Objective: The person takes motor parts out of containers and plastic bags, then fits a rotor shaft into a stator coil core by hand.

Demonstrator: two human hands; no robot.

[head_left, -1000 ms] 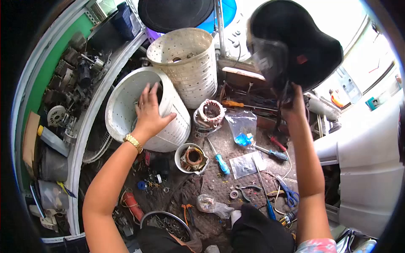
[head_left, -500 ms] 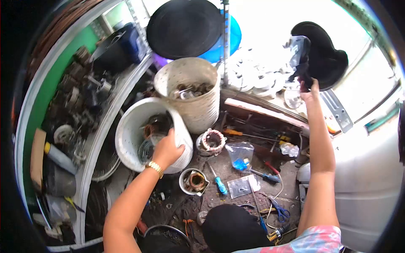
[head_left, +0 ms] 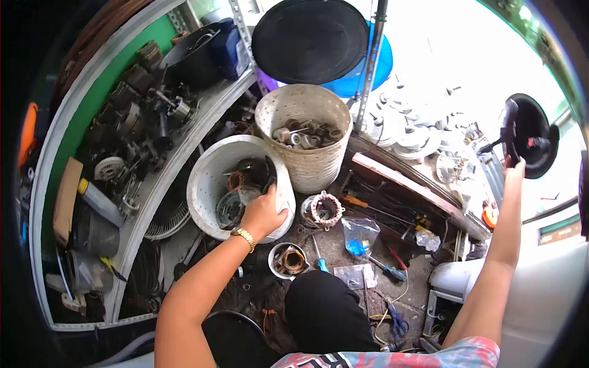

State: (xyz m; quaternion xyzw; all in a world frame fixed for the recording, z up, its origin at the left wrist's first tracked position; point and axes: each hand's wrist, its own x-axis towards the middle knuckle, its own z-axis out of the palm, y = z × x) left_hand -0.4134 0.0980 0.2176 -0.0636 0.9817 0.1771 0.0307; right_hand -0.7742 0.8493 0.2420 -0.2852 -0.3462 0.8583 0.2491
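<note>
My left hand [head_left: 265,214], with a gold-coloured watch [head_left: 244,236] at its wrist, grips the near right rim of a white bucket [head_left: 208,165]. Its fingers go over the rim and the thumb stays outside. Copper-wound motor parts [head_left: 236,180] and a clear plastic piece [head_left: 229,207] lie in that bucket. Far to the right, my right hand [head_left: 514,172] is closed on a black bowl-shaped part [head_left: 532,135], held up by its lower edge near the bright opening. A smaller dark piece is attached to or held with it; which, I cannot tell.
A second bucket [head_left: 313,162] of metal parts stands behind. On the floor are a stator [head_left: 323,210], a small white pot [head_left: 275,268], screwdrivers, scissors [head_left: 399,320] and a plastic bag [head_left: 359,235]. A cluttered metal shelf [head_left: 178,150] runs along the left.
The view has shifted, so the buckets appear further right. My right hand has carried the black part right and down, and the part has turned. My left hand stays at the white bucket's rim.
</note>
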